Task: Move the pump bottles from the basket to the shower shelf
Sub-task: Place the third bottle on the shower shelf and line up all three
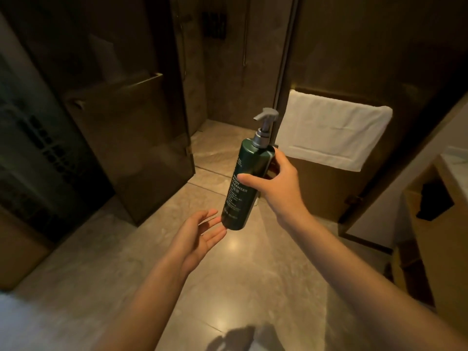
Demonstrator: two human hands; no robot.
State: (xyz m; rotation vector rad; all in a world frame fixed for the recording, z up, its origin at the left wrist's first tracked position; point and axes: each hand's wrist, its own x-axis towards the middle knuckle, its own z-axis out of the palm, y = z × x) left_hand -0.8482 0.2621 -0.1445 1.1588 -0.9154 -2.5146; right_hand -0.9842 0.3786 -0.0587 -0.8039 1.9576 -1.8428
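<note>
My right hand (279, 184) grips a dark green pump bottle (244, 181) with a grey pump head and white "body cleanser" lettering. The bottle is held up in the air, tilted slightly right, in front of the shower doorway. My left hand (200, 233) is open, palm up, just below and left of the bottle's base, its fingertips almost touching it. No basket shows in this view. A dark fixture (214, 24) hangs on the shower's back wall, too dim to identify.
A glass shower door (126, 138) stands swung open at left. The shower opening (222, 97) lies straight ahead. A white towel (331, 134) hangs on the glass panel at right. A wooden vanity (440, 219) is at far right. Polished stone tiles cover the floor (240, 274).
</note>
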